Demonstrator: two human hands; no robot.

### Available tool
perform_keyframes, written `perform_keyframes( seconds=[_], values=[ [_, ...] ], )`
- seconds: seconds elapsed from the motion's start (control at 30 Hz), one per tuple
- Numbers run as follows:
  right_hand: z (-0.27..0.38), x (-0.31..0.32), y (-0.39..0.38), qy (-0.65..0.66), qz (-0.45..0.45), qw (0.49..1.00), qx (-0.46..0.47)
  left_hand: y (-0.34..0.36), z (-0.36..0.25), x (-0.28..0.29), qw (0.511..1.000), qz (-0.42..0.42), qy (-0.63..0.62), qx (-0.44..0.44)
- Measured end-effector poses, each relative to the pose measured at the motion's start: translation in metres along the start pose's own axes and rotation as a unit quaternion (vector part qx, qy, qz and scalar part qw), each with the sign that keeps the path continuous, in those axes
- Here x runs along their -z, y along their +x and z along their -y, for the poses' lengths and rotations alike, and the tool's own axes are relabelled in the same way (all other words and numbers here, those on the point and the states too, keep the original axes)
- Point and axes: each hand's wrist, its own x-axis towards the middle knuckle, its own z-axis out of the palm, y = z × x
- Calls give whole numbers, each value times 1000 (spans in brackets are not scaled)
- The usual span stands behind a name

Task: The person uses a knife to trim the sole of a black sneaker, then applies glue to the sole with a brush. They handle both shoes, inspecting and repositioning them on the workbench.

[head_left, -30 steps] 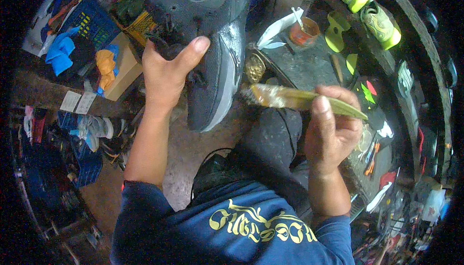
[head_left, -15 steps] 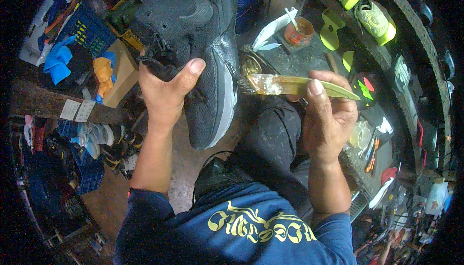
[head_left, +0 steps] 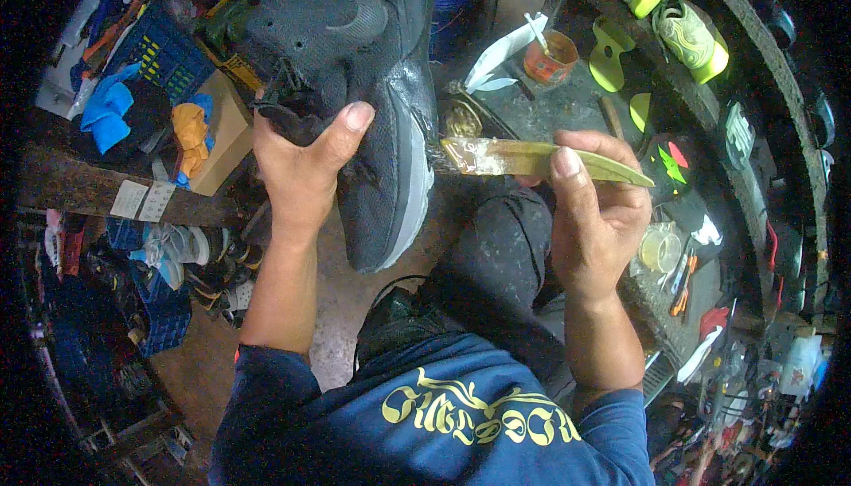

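Note:
A black sneaker [head_left: 372, 87] with a grey sole edge is held up by my left hand [head_left: 301, 149], whose fingers go inside the collar while the thumb presses on the outer side. The toe points down toward me. Between thumb and fingers, my right hand [head_left: 598, 211] grips a flat brush [head_left: 505, 158] with a yellowish, stained handle. Its bristle end lies at the sneaker's sole edge and seems to meet it. A wet-looking sheen shows on the upper just above the sole. My left fingertips are hidden inside the shoe.
On the bench at the right are an orange-brown tin [head_left: 550, 58], yellow-green cut pieces [head_left: 610, 54], a clear round container [head_left: 659, 249] and orange-handled scissors [head_left: 683, 287]. Neon-yellow shoes [head_left: 687, 34] stand beyond. At the left are a blue basket [head_left: 164, 56], a cardboard box [head_left: 222, 136] and several shoes.
My right hand has moved slightly left, bringing the brush's bristles up to the sneaker's sole edge. The sneaker and my left hand have barely shifted.

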Motion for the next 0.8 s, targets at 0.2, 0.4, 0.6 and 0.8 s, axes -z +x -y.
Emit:
perform_keyframes(
  seconds=[0.2, 0.4, 0.6, 0.8],
  values=[
    [4, -4, -6, 34, 1, 999, -15, 0, 1, 1, 1000, 18, -18, 1],
    [3, -3, -11, 11, 0, 1000, -3, 0, 1, -2, 1000, -5, -5, -13],
    [-1, -3, -15, -18, -17, 999, 31, 1, 0, -3, 1000, -19, -5, -1],
    [-1, -1, -20, -17, -5, 1000, 22, 0, 1, -1, 1000, -22, 4, 7]
  ],
)
